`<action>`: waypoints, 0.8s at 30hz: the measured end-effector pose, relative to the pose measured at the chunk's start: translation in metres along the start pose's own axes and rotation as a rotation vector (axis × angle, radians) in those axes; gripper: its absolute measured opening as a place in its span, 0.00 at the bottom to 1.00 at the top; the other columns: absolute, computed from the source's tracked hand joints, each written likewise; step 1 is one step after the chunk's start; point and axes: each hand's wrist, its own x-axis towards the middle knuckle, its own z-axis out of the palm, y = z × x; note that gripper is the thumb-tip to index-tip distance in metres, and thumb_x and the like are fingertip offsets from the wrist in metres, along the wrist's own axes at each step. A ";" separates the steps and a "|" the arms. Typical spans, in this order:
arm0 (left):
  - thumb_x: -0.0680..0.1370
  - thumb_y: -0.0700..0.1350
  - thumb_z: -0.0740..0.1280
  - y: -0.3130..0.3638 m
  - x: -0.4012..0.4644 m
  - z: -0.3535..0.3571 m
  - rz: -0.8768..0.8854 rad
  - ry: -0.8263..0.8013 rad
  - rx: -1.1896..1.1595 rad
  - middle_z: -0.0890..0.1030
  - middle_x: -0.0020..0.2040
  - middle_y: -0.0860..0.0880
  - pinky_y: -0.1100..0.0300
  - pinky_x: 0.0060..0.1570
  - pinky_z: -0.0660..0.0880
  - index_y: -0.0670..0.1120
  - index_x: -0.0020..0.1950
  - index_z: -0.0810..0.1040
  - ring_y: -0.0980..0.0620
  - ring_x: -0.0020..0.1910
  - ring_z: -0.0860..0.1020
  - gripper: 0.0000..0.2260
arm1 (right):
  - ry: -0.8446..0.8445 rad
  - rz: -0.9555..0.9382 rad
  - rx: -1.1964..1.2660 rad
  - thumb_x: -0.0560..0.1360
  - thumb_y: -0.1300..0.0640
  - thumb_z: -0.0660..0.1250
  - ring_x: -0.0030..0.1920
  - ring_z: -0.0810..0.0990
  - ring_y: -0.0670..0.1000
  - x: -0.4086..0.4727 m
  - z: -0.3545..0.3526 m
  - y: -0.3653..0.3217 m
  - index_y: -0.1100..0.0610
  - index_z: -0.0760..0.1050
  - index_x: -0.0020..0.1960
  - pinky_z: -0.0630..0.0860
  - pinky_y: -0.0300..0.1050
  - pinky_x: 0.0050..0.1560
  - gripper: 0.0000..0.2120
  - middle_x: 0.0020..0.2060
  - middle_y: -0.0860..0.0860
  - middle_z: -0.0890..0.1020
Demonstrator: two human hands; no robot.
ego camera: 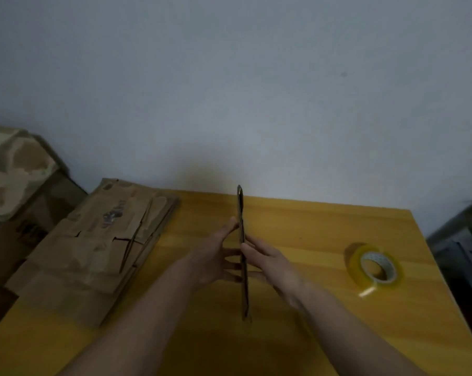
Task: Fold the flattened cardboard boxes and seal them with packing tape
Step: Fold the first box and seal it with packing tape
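Observation:
A flattened cardboard box [240,207] stands on edge over the middle of the yellow table [310,221], seen almost edge-on as a thin brown strip. My left hand [215,256] presses its left face with straight fingers. My right hand [270,260] presses the right face the same way, so the box is sandwiched between both palms. A stack of more flattened cardboard boxes [93,245] lies on the table's left side. A roll of clear yellowish packing tape [374,267] lies flat on the right, a loose end sticking out toward me.
A plain white wall [229,90] rises right behind the table. Brown cartons and a camouflage-patterned cloth [15,169] sit off the table's left edge. A dark grey object [462,240] stands past the right edge.

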 end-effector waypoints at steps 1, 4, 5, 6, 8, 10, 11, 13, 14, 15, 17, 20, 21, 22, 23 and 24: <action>0.75 0.68 0.59 0.002 0.005 -0.001 0.009 0.002 0.015 0.80 0.58 0.42 0.47 0.49 0.79 0.50 0.63 0.78 0.41 0.53 0.80 0.28 | 0.014 0.013 -0.018 0.76 0.45 0.66 0.63 0.73 0.44 0.005 0.001 0.000 0.42 0.68 0.71 0.75 0.42 0.58 0.24 0.66 0.43 0.73; 0.78 0.66 0.55 0.004 0.022 -0.003 0.011 -0.028 -0.035 0.82 0.54 0.41 0.51 0.50 0.79 0.42 0.61 0.80 0.44 0.52 0.82 0.31 | 0.062 0.024 -0.092 0.77 0.47 0.66 0.63 0.72 0.44 0.020 0.005 0.006 0.43 0.69 0.70 0.73 0.40 0.59 0.22 0.66 0.43 0.72; 0.77 0.68 0.55 0.004 0.028 -0.003 -0.004 -0.024 -0.057 0.82 0.56 0.41 0.48 0.56 0.77 0.42 0.62 0.79 0.42 0.55 0.80 0.33 | 0.058 0.022 -0.083 0.76 0.45 0.66 0.63 0.72 0.44 0.024 0.007 0.006 0.43 0.68 0.70 0.72 0.40 0.59 0.23 0.66 0.43 0.72; 0.76 0.69 0.54 0.003 0.035 -0.003 -0.015 -0.008 -0.068 0.81 0.57 0.41 0.44 0.62 0.73 0.41 0.62 0.79 0.41 0.58 0.78 0.35 | 0.042 0.015 -0.076 0.74 0.41 0.68 0.62 0.73 0.45 0.027 0.008 0.006 0.43 0.68 0.70 0.73 0.42 0.59 0.26 0.65 0.43 0.73; 0.75 0.71 0.54 0.003 0.049 -0.004 -0.011 0.012 -0.045 0.82 0.50 0.42 0.40 0.65 0.69 0.41 0.55 0.80 0.41 0.56 0.77 0.35 | 0.019 0.011 -0.056 0.70 0.39 0.70 0.61 0.75 0.46 0.038 0.006 0.007 0.44 0.67 0.71 0.74 0.46 0.61 0.32 0.63 0.42 0.74; 0.75 0.71 0.52 0.002 0.057 -0.007 -0.024 0.011 -0.058 0.82 0.47 0.44 0.42 0.59 0.71 0.46 0.52 0.80 0.42 0.55 0.76 0.32 | 0.032 0.027 -0.014 0.71 0.42 0.71 0.59 0.76 0.45 0.045 0.002 0.011 0.44 0.67 0.71 0.75 0.45 0.60 0.30 0.61 0.41 0.75; 0.75 0.71 0.52 0.002 0.060 -0.011 -0.027 0.004 -0.060 0.82 0.50 0.45 0.43 0.56 0.72 0.47 0.54 0.79 0.42 0.56 0.76 0.31 | 0.044 0.024 -0.008 0.72 0.43 0.71 0.59 0.76 0.44 0.048 -0.001 0.015 0.44 0.66 0.71 0.75 0.43 0.58 0.29 0.60 0.39 0.75; 0.75 0.71 0.51 -0.001 0.069 -0.019 -0.030 -0.034 -0.075 0.79 0.60 0.43 0.42 0.56 0.73 0.51 0.64 0.76 0.40 0.60 0.75 0.31 | 0.087 0.019 -0.022 0.72 0.44 0.71 0.60 0.75 0.45 0.054 -0.005 0.022 0.44 0.65 0.72 0.74 0.42 0.57 0.30 0.61 0.40 0.73; 0.75 0.71 0.52 -0.003 0.073 -0.022 -0.035 -0.041 -0.078 0.76 0.64 0.42 0.41 0.58 0.72 0.55 0.68 0.73 0.38 0.62 0.74 0.30 | 0.108 0.015 -0.029 0.72 0.45 0.71 0.61 0.74 0.47 0.058 -0.007 0.027 0.45 0.64 0.72 0.74 0.45 0.60 0.31 0.62 0.41 0.72; 0.75 0.71 0.53 -0.008 0.078 -0.025 -0.040 -0.045 -0.065 0.75 0.66 0.41 0.40 0.59 0.71 0.56 0.69 0.72 0.38 0.62 0.74 0.29 | 0.121 0.011 -0.035 0.72 0.45 0.71 0.62 0.74 0.48 0.061 -0.009 0.033 0.45 0.63 0.72 0.73 0.48 0.63 0.31 0.63 0.42 0.71; 0.75 0.68 0.58 -0.014 0.087 -0.030 -0.022 -0.028 -0.003 0.77 0.63 0.44 0.42 0.54 0.76 0.57 0.65 0.76 0.40 0.60 0.76 0.25 | 0.138 0.006 -0.037 0.73 0.45 0.70 0.63 0.73 0.49 0.068 -0.013 0.039 0.47 0.64 0.72 0.72 0.52 0.65 0.31 0.64 0.42 0.70; 0.74 0.62 0.65 -0.042 0.109 -0.041 0.119 -0.007 0.087 0.83 0.54 0.45 0.50 0.45 0.80 0.54 0.58 0.81 0.45 0.51 0.82 0.18 | 0.179 -0.070 0.019 0.74 0.47 0.69 0.62 0.75 0.49 0.085 -0.015 0.065 0.47 0.68 0.70 0.73 0.55 0.64 0.26 0.64 0.47 0.75; 0.75 0.60 0.66 -0.046 0.115 -0.044 0.168 0.004 0.126 0.83 0.55 0.44 0.51 0.46 0.80 0.52 0.60 0.80 0.44 0.52 0.82 0.18 | 0.180 -0.092 0.037 0.75 0.48 0.69 0.59 0.77 0.48 0.090 -0.017 0.068 0.46 0.70 0.68 0.75 0.55 0.61 0.22 0.61 0.48 0.77; 0.76 0.59 0.66 -0.046 0.116 -0.044 0.199 0.011 0.141 0.83 0.56 0.43 0.51 0.48 0.80 0.50 0.61 0.79 0.44 0.53 0.82 0.18 | 0.174 -0.089 0.054 0.75 0.49 0.68 0.56 0.78 0.46 0.091 -0.018 0.064 0.44 0.73 0.63 0.77 0.52 0.57 0.17 0.57 0.47 0.79; 0.76 0.58 0.66 -0.045 0.113 -0.042 0.224 0.022 0.145 0.83 0.56 0.43 0.51 0.48 0.80 0.49 0.61 0.79 0.44 0.53 0.82 0.18 | 0.160 -0.098 0.057 0.75 0.49 0.68 0.51 0.80 0.42 0.089 -0.016 0.058 0.41 0.75 0.57 0.79 0.47 0.51 0.11 0.52 0.44 0.81; 0.76 0.59 0.66 -0.044 0.109 -0.041 0.258 0.024 0.159 0.83 0.55 0.44 0.52 0.47 0.80 0.49 0.60 0.80 0.45 0.51 0.83 0.18 | 0.130 -0.116 0.040 0.75 0.49 0.68 0.46 0.81 0.39 0.087 -0.015 0.056 0.40 0.76 0.52 0.79 0.42 0.45 0.07 0.47 0.41 0.82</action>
